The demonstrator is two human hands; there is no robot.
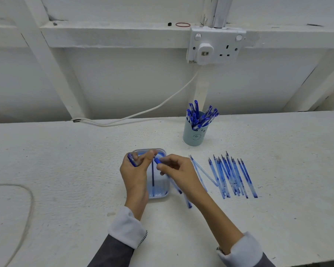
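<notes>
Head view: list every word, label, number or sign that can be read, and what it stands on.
No words or numbers can be read anywhere.
cup: a drawn circle with short lines inside, not letters.
pens in the cup: any barrel print is too small to read.
plug in the socket: a small mark, too blurred to read.

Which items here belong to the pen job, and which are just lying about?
In the job: left hand holding a blue pen part; right hand pinching a blue pen piece; tray with a refill in it; row of refills; cup of pens.
Lying about: rubber band; wall socket; white cable.
</notes>
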